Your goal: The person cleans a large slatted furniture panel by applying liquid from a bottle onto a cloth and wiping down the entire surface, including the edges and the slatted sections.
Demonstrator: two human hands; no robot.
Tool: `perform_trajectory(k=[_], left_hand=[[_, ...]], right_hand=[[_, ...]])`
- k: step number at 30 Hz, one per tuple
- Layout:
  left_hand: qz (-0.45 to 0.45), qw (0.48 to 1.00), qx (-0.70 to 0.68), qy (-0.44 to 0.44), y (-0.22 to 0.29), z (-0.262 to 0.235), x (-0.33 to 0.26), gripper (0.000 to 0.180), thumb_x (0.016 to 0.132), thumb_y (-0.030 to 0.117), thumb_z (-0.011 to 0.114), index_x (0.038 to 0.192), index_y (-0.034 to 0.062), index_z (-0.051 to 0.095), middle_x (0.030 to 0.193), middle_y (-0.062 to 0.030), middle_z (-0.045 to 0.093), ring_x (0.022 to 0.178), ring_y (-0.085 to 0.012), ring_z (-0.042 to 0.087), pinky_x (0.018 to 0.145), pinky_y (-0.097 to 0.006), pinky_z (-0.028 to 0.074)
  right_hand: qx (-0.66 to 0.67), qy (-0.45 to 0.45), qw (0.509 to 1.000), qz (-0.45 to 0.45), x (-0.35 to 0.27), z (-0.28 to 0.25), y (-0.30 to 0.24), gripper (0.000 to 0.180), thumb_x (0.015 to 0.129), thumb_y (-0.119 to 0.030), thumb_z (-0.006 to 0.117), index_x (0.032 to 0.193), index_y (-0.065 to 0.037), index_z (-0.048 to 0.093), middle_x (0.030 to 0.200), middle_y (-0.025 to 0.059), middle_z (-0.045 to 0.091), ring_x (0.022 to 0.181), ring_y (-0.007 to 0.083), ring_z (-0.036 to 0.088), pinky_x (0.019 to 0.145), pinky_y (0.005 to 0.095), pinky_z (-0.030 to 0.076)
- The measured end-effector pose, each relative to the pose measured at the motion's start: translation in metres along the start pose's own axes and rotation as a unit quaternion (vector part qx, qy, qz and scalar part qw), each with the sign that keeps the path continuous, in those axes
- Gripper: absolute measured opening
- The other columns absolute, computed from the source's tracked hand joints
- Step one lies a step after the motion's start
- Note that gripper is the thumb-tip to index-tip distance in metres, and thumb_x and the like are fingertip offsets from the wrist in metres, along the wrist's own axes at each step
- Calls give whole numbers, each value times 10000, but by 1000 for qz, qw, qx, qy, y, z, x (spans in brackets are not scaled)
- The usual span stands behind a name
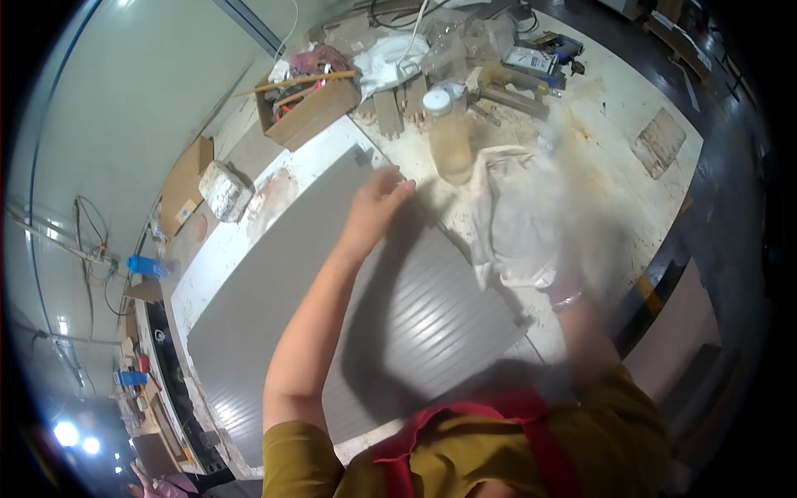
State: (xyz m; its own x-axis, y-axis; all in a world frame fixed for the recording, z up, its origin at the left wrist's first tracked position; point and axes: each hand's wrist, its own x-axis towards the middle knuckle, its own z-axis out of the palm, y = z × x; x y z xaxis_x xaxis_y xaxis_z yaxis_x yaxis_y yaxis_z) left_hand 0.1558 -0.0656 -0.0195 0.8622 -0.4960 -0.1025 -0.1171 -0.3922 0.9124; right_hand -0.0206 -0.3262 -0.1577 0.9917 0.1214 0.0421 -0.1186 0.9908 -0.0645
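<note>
A large grey ribbed panel (286, 249) lies on the white worktable in front of me. My left hand (379, 203) is over its far right part, fingers loosely bent and apart, with nothing seen in them; whether it touches the panel I cannot tell. To the right, a white cloth (519, 220) hangs from my right hand (566, 280), just beyond the panel's right edge. Motion smears the cloth's right side, and the cloth hides most of those fingers.
A capped bottle of yellowish liquid (448, 141) stands beyond the cloth. Behind it are a cordless drill (506, 79) and plastic bags (469, 41). A filled cardboard box (311, 112) and a whitish block (224, 191) sit far left. A worn brown board (660, 143) lies at right.
</note>
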Motion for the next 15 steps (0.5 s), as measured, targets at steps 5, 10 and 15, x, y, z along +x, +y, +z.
perform_trajectory(k=[5, 10, 15], left_hand=[[143, 976, 121, 108, -42, 27, 81, 931, 766, 326, 769, 1462, 17, 233, 1389, -204, 446, 1259, -311, 454, 1024, -366, 393], [69, 992, 80, 69, -20, 72, 90, 860, 747, 241, 773, 1429, 21, 298, 1365, -221, 456, 1261, -322, 455, 1045, -363, 375], [225, 961, 159, 13, -43, 93, 97, 680, 759, 208, 704, 1367, 77, 429, 1383, -170, 455, 1296, -348, 401, 1083, -397, 313]], right_hand=[[-439, 17, 857, -271, 57, 63, -36, 476, 910, -156, 478, 1371, -51, 420, 1347, 68, 485, 1243, 194, 464, 1048, 357, 379], [-815, 103, 515, -244, 104, 168, -33, 499, 802, -114, 626, 1266, 4, 486, 1252, 122, 531, 1175, 264, 504, 988, 363, 423], [-888, 27, 366, -278, 114, 171, -10, 735, 695, -108, 719, 1364, -105, 416, 1405, 201, 360, 1280, 379, 399, 1065, 456, 354]])
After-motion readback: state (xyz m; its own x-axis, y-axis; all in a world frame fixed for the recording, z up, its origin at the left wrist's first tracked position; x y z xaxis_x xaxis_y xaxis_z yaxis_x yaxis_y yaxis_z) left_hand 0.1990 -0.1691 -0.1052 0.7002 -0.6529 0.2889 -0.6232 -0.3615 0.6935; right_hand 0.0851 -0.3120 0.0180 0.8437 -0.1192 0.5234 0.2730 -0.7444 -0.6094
